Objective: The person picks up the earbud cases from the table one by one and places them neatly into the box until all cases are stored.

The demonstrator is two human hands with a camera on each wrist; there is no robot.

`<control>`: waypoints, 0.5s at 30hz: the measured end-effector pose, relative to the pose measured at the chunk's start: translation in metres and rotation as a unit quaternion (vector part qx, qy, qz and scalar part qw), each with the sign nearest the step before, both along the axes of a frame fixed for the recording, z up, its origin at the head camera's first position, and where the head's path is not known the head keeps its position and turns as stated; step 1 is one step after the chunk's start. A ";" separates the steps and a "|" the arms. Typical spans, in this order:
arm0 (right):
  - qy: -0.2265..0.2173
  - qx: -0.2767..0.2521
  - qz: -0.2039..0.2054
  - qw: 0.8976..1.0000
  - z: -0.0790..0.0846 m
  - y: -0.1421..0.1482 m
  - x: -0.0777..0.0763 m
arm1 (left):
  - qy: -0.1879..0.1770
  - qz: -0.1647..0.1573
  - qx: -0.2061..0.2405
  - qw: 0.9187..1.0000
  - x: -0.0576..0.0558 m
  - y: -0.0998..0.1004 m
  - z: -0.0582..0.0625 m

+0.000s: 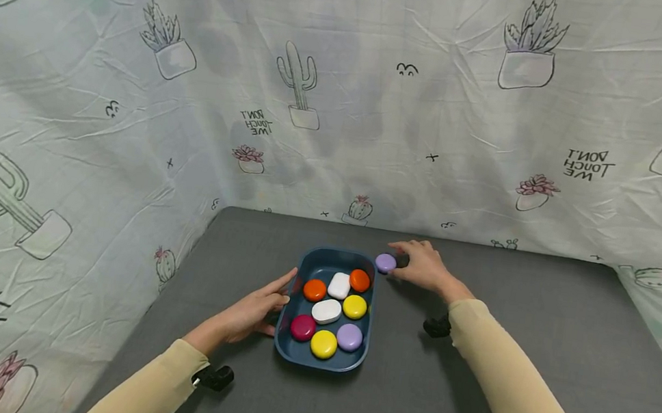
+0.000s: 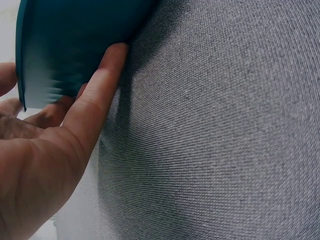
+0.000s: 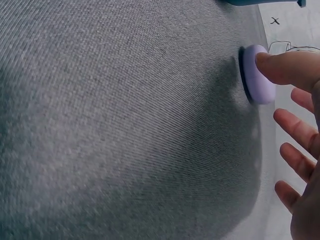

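Observation:
A dark blue tray [image 1: 319, 365] lies on the grey table, holding several glossy rounded pieces in orange, white, yellow, crimson and purple. Against its left wall rests my left hand [image 1: 253, 308], thumb low along the outside and other fingers up near the rim. In the left wrist view the thumb lies straight on the tray's outer wall [image 2: 75, 45]. Just past the tray's upper right corner, a purple disc [image 1: 386, 263] sits on the table. My right hand [image 1: 425, 266] is over it, thumb touching the disc [image 3: 260, 85], with the other fingers spread apart from it.
Inside the tray are two orange pieces, one at the right wall [image 1: 360, 280], and a purple piece [image 1: 348, 337] at the lower right. Behind the table's far edge hangs a pale cloth [image 1: 344, 98] with cactus drawings. Each wrist wears a black device [image 1: 437, 327].

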State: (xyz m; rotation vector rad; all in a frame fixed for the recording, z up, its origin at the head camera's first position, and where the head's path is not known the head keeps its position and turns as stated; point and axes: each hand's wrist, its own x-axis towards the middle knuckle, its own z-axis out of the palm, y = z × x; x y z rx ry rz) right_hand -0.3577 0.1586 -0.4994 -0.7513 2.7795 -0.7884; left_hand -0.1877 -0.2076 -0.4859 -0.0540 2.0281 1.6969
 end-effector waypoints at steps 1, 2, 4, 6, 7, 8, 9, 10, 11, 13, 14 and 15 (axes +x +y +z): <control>0.000 0.002 -0.002 1.000 0.000 0.000 0.000 | 0.000 0.000 0.001 1.000 0.000 0.000 0.000; -0.001 0.003 -0.003 1.000 -0.001 -0.001 0.001 | 0.000 -0.001 0.001 1.000 0.000 0.000 0.000; -0.002 0.004 -0.006 1.000 -0.001 -0.001 0.001 | -0.002 -0.002 0.003 1.000 0.000 0.000 0.001; -0.003 0.003 -0.006 1.000 0.000 -0.002 0.003 | -0.004 -0.003 0.005 1.000 0.000 0.000 0.001; -0.004 0.002 -0.007 1.000 -0.001 -0.002 0.003 | -0.003 -0.005 0.007 1.000 0.000 0.000 0.001; -0.004 0.001 -0.008 1.000 -0.001 -0.002 0.004 | -0.003 -0.007 0.008 1.000 0.001 0.000 0.001; -0.005 -0.001 -0.009 1.000 -0.001 -0.002 0.004 | -0.004 -0.008 0.009 1.000 0.001 0.000 0.001; -0.006 -0.003 -0.010 1.000 -0.002 -0.002 0.005 | -0.003 -0.010 0.009 1.000 0.001 0.000 0.001; -0.007 -0.005 -0.010 1.000 -0.003 -0.002 0.005 | -0.003 -0.011 0.009 1.000 0.001 0.000 0.001; -0.008 -0.008 -0.011 1.000 -0.005 -0.002 0.006 | 0.000 -0.013 0.010 1.000 0.002 0.000 0.002; -0.009 -0.010 -0.011 1.000 -0.006 -0.002 0.006 | -0.001 -0.013 0.009 1.000 0.002 0.000 0.002; -0.010 -0.011 -0.011 1.000 -0.007 -0.003 0.007 | -0.003 -0.013 0.008 1.000 0.003 0.001 0.002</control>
